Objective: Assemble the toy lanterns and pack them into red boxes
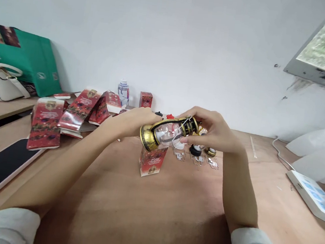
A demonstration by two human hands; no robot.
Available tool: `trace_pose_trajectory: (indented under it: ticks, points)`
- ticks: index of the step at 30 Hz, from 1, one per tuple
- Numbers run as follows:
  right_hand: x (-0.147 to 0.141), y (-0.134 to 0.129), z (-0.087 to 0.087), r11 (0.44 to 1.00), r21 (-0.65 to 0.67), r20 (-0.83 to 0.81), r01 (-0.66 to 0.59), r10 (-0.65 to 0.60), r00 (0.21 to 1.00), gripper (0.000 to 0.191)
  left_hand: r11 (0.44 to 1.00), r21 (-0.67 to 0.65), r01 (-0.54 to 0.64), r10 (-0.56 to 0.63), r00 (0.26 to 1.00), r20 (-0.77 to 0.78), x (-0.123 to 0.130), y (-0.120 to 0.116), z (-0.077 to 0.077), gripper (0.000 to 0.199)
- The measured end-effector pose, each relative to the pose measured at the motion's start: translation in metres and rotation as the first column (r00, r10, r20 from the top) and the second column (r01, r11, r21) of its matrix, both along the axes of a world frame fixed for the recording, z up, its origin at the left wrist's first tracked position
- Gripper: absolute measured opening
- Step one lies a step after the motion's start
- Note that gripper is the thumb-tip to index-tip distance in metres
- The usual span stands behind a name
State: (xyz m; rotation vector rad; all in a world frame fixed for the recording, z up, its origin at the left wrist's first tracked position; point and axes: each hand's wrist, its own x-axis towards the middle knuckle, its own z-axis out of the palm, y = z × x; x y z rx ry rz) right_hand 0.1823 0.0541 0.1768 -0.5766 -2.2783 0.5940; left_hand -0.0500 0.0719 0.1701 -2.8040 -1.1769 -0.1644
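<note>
One gold lantern (168,133) tipped sideways, right hand (213,129) clasping its top end, left hand (142,120) at the bottom end, can't tell that grip tbh, red box (151,162) below them

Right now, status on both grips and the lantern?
Right grip holding lantern; left grip at its base, fingers hidden. Lantern tilted. Red box partly behind it.

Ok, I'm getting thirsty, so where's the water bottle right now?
In the head view, the water bottle stands left of centre near the wall, just behind the jumbled red cartons, with a small red box to its right.
</note>
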Motion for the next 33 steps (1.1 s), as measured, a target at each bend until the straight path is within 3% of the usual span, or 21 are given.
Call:
trace_pose_trajectory:
  ticks: [2, 6, 10, 16, 26, 29, 33]
  points:
    - [0.001, 0.003, -0.001, 1.000, 0.009, 0.037, 0.014, -0.014, 0.999, 0.036, 0.999, -0.035, -0.029, 0.029, 1.000, 0.001, -0.002, 0.001, 0.000, 0.011]
    - [0.007, 0.006, -0.002, 0.992, 0.103, 0.133, 0.078, -0.092, 0.987, 0.035, 0.993, -0.095, -0.072, 0.077, 0.996, 0.051, -0.006, 0.008, -0.003, 0.035]
    - [0.008, 0.006, -0.001, 0.983, 0.149, 0.174, 0.111, -0.136, 0.975, 0.036, 0.989, -0.134, -0.060, 0.069, 0.995, 0.066, -0.011, 0.013, -0.006, 0.041]
    - [0.007, 0.001, 0.002, 0.958, 0.211, 0.245, 0.193, -0.243, 0.939, 0.032, 0.989, -0.149, -0.001, 0.008, 0.999, 0.049, -0.016, 0.011, -0.003, 0.041]
    - [-0.004, -0.009, 0.001, 0.930, 0.239, 0.393, 0.278, -0.355, 0.848, 0.029, 0.962, -0.256, -0.090, 0.104, 0.994, 0.039, -0.006, -0.006, 0.006, 0.033]
    - [-0.009, -0.009, -0.003, 0.941, 0.198, 0.334, 0.275, -0.328, 0.884, 0.035, 0.941, -0.317, -0.121, 0.138, 0.990, 0.030, -0.005, -0.007, 0.008, 0.031]
    - [-0.019, -0.001, -0.011, 0.973, 0.172, 0.257, 0.152, -0.194, 0.947, 0.039, 0.923, -0.373, -0.098, 0.125, 0.991, 0.048, -0.007, -0.004, 0.007, 0.034]
